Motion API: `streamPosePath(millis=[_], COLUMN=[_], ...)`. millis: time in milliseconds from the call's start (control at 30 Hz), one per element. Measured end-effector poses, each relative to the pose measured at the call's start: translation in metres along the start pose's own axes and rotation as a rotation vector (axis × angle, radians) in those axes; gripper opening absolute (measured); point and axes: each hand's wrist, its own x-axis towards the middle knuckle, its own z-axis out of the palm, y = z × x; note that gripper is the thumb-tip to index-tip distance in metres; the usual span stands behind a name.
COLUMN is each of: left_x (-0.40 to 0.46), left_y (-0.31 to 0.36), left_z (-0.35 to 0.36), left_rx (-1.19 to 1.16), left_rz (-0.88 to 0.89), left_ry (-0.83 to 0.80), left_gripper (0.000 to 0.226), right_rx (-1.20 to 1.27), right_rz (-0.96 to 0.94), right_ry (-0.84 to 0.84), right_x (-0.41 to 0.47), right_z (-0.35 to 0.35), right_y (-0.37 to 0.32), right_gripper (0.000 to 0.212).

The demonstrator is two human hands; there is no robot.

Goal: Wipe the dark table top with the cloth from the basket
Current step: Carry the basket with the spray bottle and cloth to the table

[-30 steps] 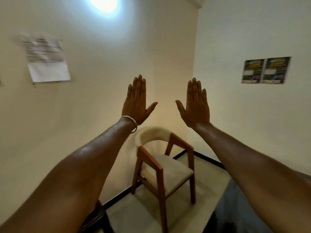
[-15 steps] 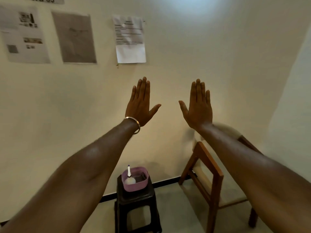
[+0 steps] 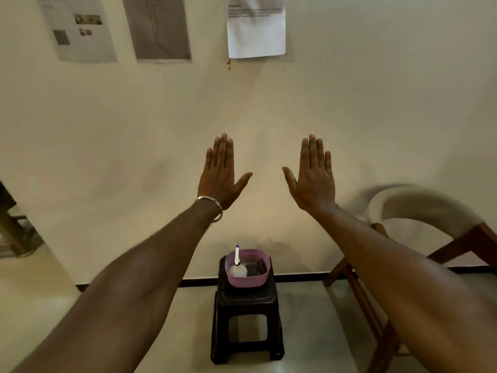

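A pink basket (image 3: 246, 280) stands on a dark plastic stool (image 3: 247, 316) against the wall, straight ahead and below my hands. Inside it lies a dark folded cloth (image 3: 256, 269) beside a white spray bottle (image 3: 237, 267) with a blue-tipped nozzle. My left hand (image 3: 219, 175) and my right hand (image 3: 313, 176) are raised flat in front of the wall, backs towards me, thumbs spread, both holding nothing and well above the basket. A metal bangle sits on my left wrist. The dark table top is out of view.
A wooden chair (image 3: 419, 230) with a cream curved back stands at the right, close to my right forearm. Papers (image 3: 255, 28) hang on the wall above. At the far left edge is part of some wooden furniture (image 3: 10, 227). Pale floor surrounds the stool.
My view has swung left and downward: the chair slid to the right edge, the dark table corner left the frame, and the stool with the basket came to the centre. My hands stay raised and flat.
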Motion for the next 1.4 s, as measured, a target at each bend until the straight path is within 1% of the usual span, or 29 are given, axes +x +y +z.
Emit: streamPosePath(millis=[333, 467, 633, 767, 867, 933, 1067, 1167, 1267, 1333, 1400], left_x=[-0.014, -0.009, -0.01, -0.033, -0.059, -0.08, -0.113, -0.13, -0.145, -0.155, -0.163], left_y=[-0.059, -0.092, -0.128, -0.144, -0.15, -0.15, -0.153, -0.154, -0.153, -0.152, -0.15], left_z=[0.135, 0.198, 0.276, 0.335, 0.38, 0.406, 0.459, 0.49, 0.514, 0.53, 0.543], left_rx=[-0.003, -0.019, -0.08, -0.136, -0.192, -0.21, -0.296, -0.314, -0.31, -0.379, -0.457], left_rz=[-0.127, -0.179, -0.281, -0.387, -0.444, -0.477, -0.617, -0.644, -0.677, -0.779, -0.905], left_ry=[-0.184, -0.261, -0.364, -0.485, -0.584, -0.647, -0.797, -0.898, -1.01, -1.073, -1.076], left_gripper=[0.083, 0.082, 0.073, 0.068, 0.069, 0.064, 0.059, 0.056, 0.056, 0.057, 0.054], right_rx=[0.022, 0.008, 0.012, -0.009, -0.031, -0.005, 0.041, 0.1, 0.142, 0.143, 0.141], right_rz=[0.023, 0.028, 0.074, 0.112, 0.161, 0.204, 0.29, 0.399, 0.485, 0.536, 0.591], right_ry=[-0.195, -0.314, -0.448, -0.627, -0.807, -0.892, -1.066, -1.158, -1.208, -1.271, -1.329], right_x=[0.002, 0.008, -0.001, -0.025, -0.047, -0.064, -0.1, -0.125, -0.145, -0.155, -0.161], right_z=[0.144, 0.212, 0.292, 0.347, 0.39, 0.414, 0.467, 0.497, 0.518, 0.528, 0.536], right_y=[0.013, 0.015, 0.018, 0.026, 0.033, 0.038, 0.048, 0.053, 0.055, 0.057, 0.058], right_gripper=[0.08, 0.08, 0.082, 0.083, 0.083, 0.084, 0.081, 0.08, 0.075, 0.071, 0.063])
